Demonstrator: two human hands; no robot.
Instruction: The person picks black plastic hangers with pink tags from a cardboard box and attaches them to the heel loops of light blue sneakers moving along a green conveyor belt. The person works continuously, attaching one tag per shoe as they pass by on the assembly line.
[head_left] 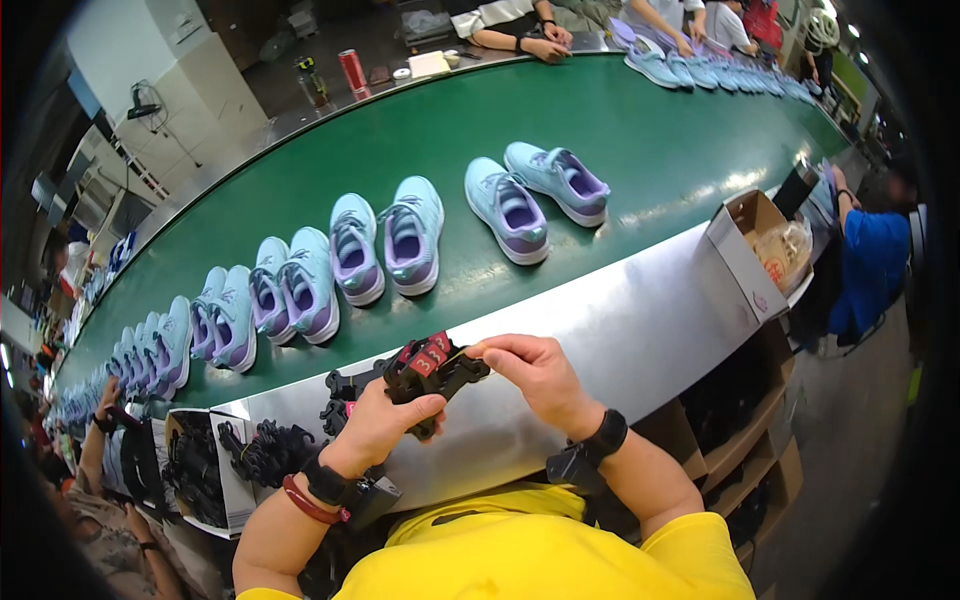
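Observation:
My left hand (pixel 385 418) grips a bundle of black plastic pieces (pixel 408 385), which look like small hangers, with red labels (pixel 430 354) on top. At the bundle's right end my right hand (pixel 535 372) has thumb and forefinger pinched on a thin yellowish band (pixel 459 353), stretched away from the pieces. More black plastic pieces (pixel 352 385) lie on the metal ledge (pixel 610 320), just beyond my left hand and partly hidden by it. Pairs of light blue and purple sneakers (pixel 409 236) stand on the green belt ahead of both hands.
A carton (pixel 207 465) of black pieces sits at the lower left. An open box (pixel 745 262) holding a plastic bag is at the ledge's right end. Other people's hands (pixel 547 45) work across the green belt (pixel 660 160). Brown shelves (pixel 745 455) stand below right.

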